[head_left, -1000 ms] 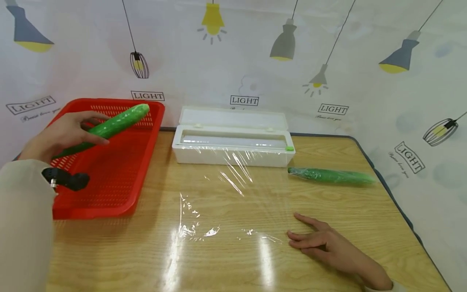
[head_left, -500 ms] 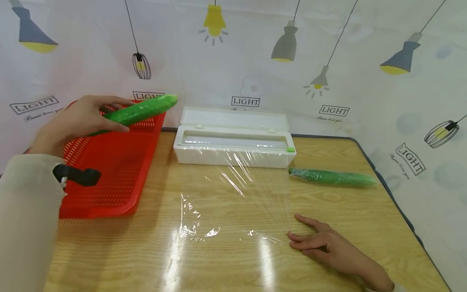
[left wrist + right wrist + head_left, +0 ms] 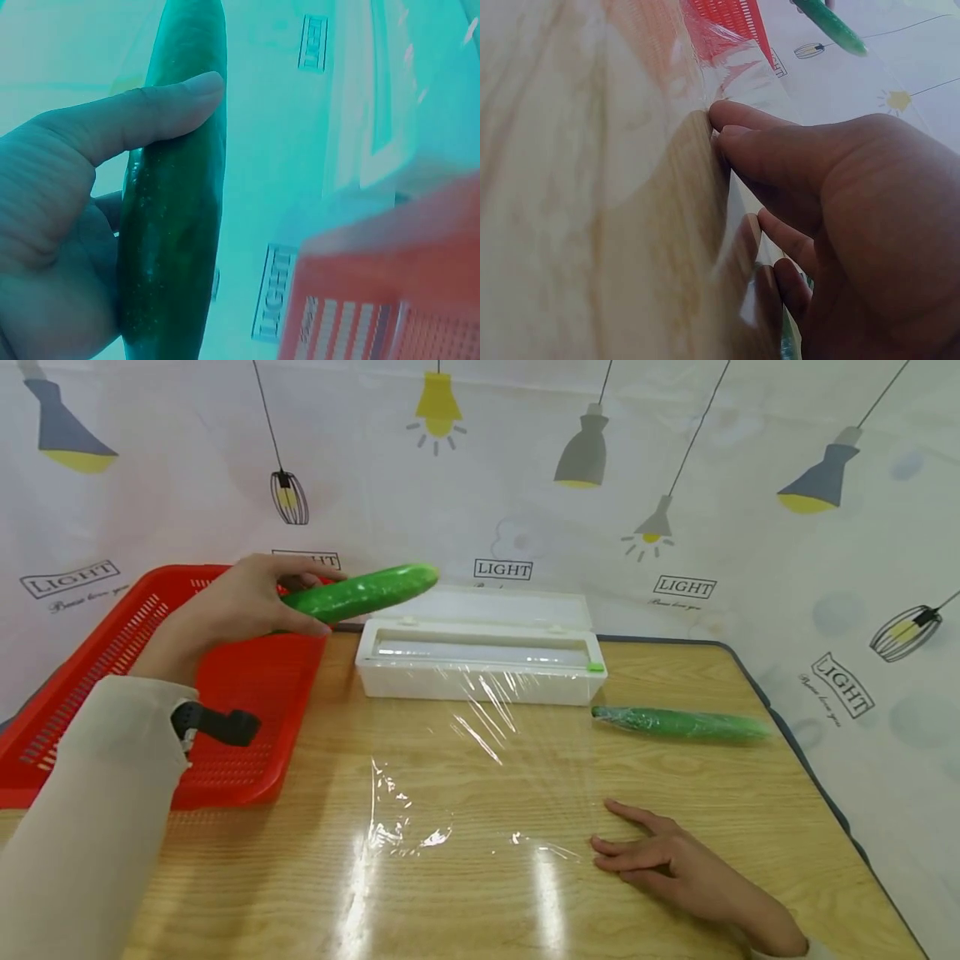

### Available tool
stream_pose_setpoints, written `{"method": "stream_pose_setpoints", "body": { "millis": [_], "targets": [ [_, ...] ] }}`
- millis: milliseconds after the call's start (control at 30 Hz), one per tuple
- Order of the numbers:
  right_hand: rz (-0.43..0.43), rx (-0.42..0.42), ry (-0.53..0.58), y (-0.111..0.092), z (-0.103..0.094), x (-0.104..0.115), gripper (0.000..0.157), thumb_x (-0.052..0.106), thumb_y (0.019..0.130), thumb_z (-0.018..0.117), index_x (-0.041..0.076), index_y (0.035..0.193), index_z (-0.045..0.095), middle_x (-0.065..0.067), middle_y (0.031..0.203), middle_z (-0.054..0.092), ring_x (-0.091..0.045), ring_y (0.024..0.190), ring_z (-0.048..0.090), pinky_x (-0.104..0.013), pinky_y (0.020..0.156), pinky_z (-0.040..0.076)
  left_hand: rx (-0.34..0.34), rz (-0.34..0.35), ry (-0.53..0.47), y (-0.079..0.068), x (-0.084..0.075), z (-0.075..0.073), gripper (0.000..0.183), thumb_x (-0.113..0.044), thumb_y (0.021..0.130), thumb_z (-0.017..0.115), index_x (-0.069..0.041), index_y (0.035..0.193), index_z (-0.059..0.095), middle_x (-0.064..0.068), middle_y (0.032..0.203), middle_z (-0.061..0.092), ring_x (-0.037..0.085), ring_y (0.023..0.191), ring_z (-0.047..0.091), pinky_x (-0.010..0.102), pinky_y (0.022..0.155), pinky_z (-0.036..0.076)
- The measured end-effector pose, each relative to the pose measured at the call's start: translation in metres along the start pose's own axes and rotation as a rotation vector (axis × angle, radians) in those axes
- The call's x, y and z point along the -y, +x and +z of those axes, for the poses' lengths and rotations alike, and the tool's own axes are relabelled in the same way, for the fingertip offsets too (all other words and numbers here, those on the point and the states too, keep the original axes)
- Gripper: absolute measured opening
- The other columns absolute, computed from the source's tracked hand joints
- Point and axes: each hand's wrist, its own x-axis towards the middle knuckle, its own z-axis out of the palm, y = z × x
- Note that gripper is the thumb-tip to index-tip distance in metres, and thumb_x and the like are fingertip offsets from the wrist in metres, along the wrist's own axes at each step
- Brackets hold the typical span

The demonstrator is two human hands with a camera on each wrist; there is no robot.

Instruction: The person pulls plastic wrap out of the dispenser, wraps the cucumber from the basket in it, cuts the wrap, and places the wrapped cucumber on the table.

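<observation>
cucumber [image 3: 363, 594] gripped in left hand [image 3: 249, 602], right hand [image 3: 678, 867] spread, sleeve [image 3: 105, 793] across basket [image 3: 277, 689], box [image 3: 435, 683] beside

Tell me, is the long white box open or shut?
Open. The white box has its lid tipped back behind it, and the pale roll inside shows.

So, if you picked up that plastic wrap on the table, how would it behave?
The plastic wrap would probably flop and crumple, since creases glint across it. It's likely light for its size, and perhaps easily torn: it looks thin, with the table showing through.
</observation>
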Motion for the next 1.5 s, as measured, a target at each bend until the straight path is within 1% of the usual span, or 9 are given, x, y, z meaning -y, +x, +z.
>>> {"method": "stream_pose_setpoints", "body": {
  "millis": [167,400,633,800,867,1000,1200,1300,1500],
  "targets": [
    [0.008,0.004,-0.002,0.000,-0.001,0.000,0.038,0.006,0.085,0.070,0.022,0.120,0.068,0.002,0.129,0.059,-0.024,0.138,0.028,-0.015,0.104,0.010,0.009,0.090,-0.013,0.006,-0.017,0.015,0.054,-0.019,0.079,0.080,-0.021,0.129,0.059,0.009,0.116,0.053,0.028,0.103,0.044,0.040,0.080,0.044],
    [-0.014,0.002,0.008,0.001,-0.001,-0.003,0.038,0.006,0.085,0.070,0.021,0.120,0.069,-0.001,0.128,0.059,-0.025,0.138,0.028,-0.015,0.105,0.010,0.045,0.128,-0.040,0.009,-0.043,0.041,0.053,-0.018,0.078,0.081,-0.024,0.126,0.061,0.009,0.114,0.058,0.027,0.102,0.050,0.040,0.079,0.047],
    [0.005,0.007,-0.004,0.001,-0.003,-0.003,0.038,0.007,0.085,0.070,0.022,0.120,0.068,0.002,0.129,0.059,-0.024,0.138,0.028,-0.015,0.104,0.011,0.081,0.249,-0.001,0.008,-0.068,0.066,0.055,-0.017,0.076,0.083,-0.025,0.126,0.061,0.005,0.107,0.061,0.024,0.096,0.053,0.037,0.078,0.047],
    [-0.004,0.006,0.006,0.000,-0.003,-0.004,0.038,0.006,0.086,0.069,0.022,0.120,0.068,0.000,0.129,0.059,-0.024,0.138,0.028,-0.016,0.103,0.011,0.099,0.298,-0.030,0.007,-0.078,0.092,0.056,-0.017,0.074,0.084,-0.019,0.125,0.061,0.006,0.109,0.063,0.023,0.099,0.055,0.038,0.084,0.045],
    [0.021,0.019,0.026,0.000,-0.003,-0.003,0.036,0.008,0.087,0.068,0.022,0.121,0.068,0.003,0.130,0.058,-0.025,0.138,0.027,-0.016,0.104,0.011,0.098,0.316,-0.049,0.007,-0.081,0.106,0.056,-0.017,0.073,0.085,-0.016,0.124,0.061,0.006,0.105,0.063,0.022,0.097,0.056,0.036,0.084,0.046],
    [0.015,0.018,0.037,-0.001,-0.002,-0.005,0.037,0.007,0.087,0.068,0.022,0.120,0.068,0.002,0.129,0.059,-0.025,0.139,0.027,-0.016,0.104,0.011,0.086,0.321,-0.033,0.003,-0.088,0.133,0.056,-0.018,0.070,0.087,-0.015,0.120,0.063,0.003,0.099,0.063,0.020,0.091,0.056,0.034,0.082,0.046],
    [0.002,0.009,0.017,-0.001,-0.001,-0.005,0.038,0.005,0.085,0.070,0.022,0.120,0.068,0.001,0.128,0.060,-0.024,0.138,0.027,-0.016,0.103,0.010,0.098,0.324,0.005,-0.008,-0.095,0.167,0.055,-0.019,0.069,0.087,-0.016,0.119,0.065,0.000,0.100,0.064,0.016,0.091,0.056,0.032,0.081,0.047],
    [-0.008,0.005,0.013,-0.001,-0.001,-0.004,0.038,0.005,0.085,0.070,0.021,0.120,0.069,0.001,0.128,0.060,-0.025,0.138,0.028,-0.017,0.104,0.011,0.090,0.326,0.022,-0.013,-0.095,0.181,0.056,-0.019,0.068,0.088,-0.015,0.120,0.065,0.001,0.102,0.065,0.016,0.092,0.057,0.033,0.082,0.047],
    [-0.009,0.007,0.022,0.000,-0.001,-0.002,0.038,0.005,0.086,0.069,0.022,0.120,0.068,0.002,0.128,0.060,-0.025,0.138,0.027,-0.017,0.105,0.011,0.127,0.297,0.045,-0.026,-0.093,0.202,0.057,-0.018,0.069,0.087,-0.019,0.121,0.064,0.002,0.107,0.063,0.020,0.101,0.056,0.038,0.087,0.045]
  ]
}}
